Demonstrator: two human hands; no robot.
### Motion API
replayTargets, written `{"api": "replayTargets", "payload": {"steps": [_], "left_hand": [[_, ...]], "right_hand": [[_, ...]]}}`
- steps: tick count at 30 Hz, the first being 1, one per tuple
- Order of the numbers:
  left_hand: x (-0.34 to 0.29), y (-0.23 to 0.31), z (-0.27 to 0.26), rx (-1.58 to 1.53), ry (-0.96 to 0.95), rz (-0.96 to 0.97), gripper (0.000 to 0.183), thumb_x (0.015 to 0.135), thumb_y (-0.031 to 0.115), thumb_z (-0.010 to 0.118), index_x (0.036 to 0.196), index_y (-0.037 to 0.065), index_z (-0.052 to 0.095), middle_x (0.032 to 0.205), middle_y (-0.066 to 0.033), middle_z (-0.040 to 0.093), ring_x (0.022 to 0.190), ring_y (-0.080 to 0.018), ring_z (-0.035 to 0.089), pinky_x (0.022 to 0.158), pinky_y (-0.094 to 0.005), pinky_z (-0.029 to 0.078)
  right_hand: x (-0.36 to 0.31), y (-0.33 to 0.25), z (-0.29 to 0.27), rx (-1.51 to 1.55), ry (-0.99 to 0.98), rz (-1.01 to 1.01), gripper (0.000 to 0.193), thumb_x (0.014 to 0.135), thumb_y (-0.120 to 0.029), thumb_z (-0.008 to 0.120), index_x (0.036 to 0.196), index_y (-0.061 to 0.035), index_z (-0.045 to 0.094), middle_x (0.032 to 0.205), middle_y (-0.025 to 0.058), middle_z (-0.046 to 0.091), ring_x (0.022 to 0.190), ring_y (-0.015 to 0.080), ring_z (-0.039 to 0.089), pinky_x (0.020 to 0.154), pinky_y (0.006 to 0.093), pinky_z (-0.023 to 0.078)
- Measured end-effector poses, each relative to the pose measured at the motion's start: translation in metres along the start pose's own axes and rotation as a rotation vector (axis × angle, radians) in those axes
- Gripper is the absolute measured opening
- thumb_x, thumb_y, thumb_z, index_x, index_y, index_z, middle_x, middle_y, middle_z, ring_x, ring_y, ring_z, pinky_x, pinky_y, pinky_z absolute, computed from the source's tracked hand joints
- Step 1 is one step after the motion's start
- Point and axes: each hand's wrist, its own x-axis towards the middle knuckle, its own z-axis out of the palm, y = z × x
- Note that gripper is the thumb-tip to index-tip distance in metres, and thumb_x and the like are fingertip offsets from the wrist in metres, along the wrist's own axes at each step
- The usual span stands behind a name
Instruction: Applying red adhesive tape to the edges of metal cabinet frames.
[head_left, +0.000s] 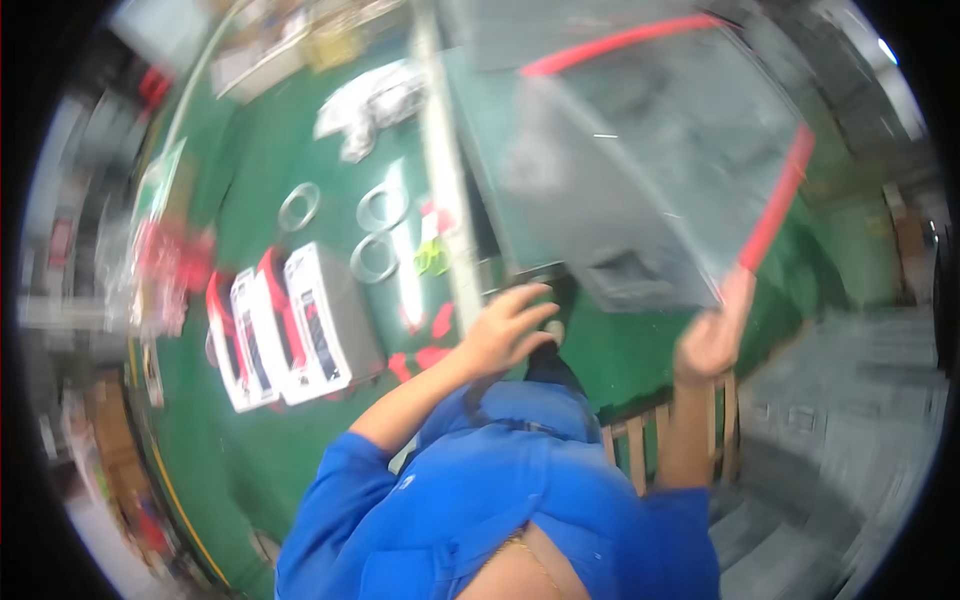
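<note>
My right hand (715,330) is closed on the near corner of a grey, box-like panel piece (690,140) with red strips along two of its edges. The piece is blurred, so I cannot tell whether it is a tray or a folded box. My left hand (508,325) is in front of my waist with its fingers apart and nothing in them. It is nearest to the pale edge strip (455,220) of the green table (250,130).
White boxes with red and black parts (300,325) stand on the table's left. Silvery rings (375,257), green-handled scissors (432,257), red scraps (430,357) and a white crumpled cloth (370,105) lie there too. Wooden slats (637,450) and grey stacked pieces (840,420) are at the lower right.
</note>
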Motion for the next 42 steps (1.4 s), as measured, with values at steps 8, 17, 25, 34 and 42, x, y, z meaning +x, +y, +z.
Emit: {"api": "replayTargets", "payload": {"steps": [8, 17, 25, 34, 42], "left_hand": [[-0.145, -0.009, -0.01, -0.11, 0.318, -0.47, 0.027, 0.078, 0.009, 0.062, 0.104, 0.004, 0.056, 0.108, -0.0133, 0.054, 0.1, -0.0275, 0.054, 0.084, -0.0343, 0.044], [-0.268, -0.003, -0.016, -0.23, 1.446, -1.082, 0.024, 0.082, 0.014, 0.062, 0.099, 0.002, 0.051, 0.075, -0.0017, 0.052, 0.067, -0.0094, 0.05, 0.062, -0.0227, 0.042], [-0.291, -0.022, -0.056, 0.282, 1.042, -1.129, 0.021, 0.078, 0.017, 0.065, 0.09, 0.0, 0.061, 0.091, -0.0102, 0.06, 0.085, -0.0179, 0.056, 0.078, -0.028, 0.043], [-0.239, 0.031, -0.039, -0.26, 0.597, -0.752, 0.006, 0.082, 0.001, 0.056, 0.084, -0.001, 0.05, 0.074, -0.0074, 0.056, 0.065, -0.0138, 0.057, 0.063, -0.0257, 0.047], [-0.106, 0.026, -0.05, -0.241, -0.029, -0.439, 0.012, 0.077, 0.002, 0.064, 0.086, -0.001, 0.056, 0.072, -0.0065, 0.059, 0.059, -0.01, 0.057, 0.055, -0.0228, 0.047]], "right_hand": [[-0.071, -0.073, 0.004, 0.083, -0.39, -0.092, 0.036, 0.082, 0.004, 0.04, 0.117, 0.0073, 0.046, 0.123, 0.0203, 0.047, 0.12, 0.0384, 0.038, 0.099, 0.0447, 0.032], [-0.118, -0.165, 0.082, 0.729, -0.956, -0.159, 0.034, 0.075, 0.004, 0.049, 0.108, 0.0011, 0.054, 0.114, 0.0167, 0.053, 0.114, 0.0348, 0.045, 0.094, 0.0409, 0.036], [-0.152, -0.183, 0.101, 0.844, -1.062, -0.311, 0.033, 0.07, 0.001, 0.053, 0.103, -0.0011, 0.055, 0.107, 0.0155, 0.056, 0.106, 0.0324, 0.051, 0.09, 0.0405, 0.041], [-0.104, -0.213, 0.088, 1.149, -0.757, -0.235, 0.043, 0.071, -0.015, 0.062, 0.112, -0.0063, 0.05, 0.11, 0.0129, 0.051, 0.108, 0.0295, 0.047, 0.089, 0.0401, 0.039], [-0.064, -0.133, 0.037, 0.742, -0.749, -0.091, 0.012, 0.075, -0.014, 0.059, 0.082, -0.0055, 0.054, 0.077, 0.0068, 0.05, 0.074, 0.0237, 0.055, 0.064, 0.0326, 0.046]]}}
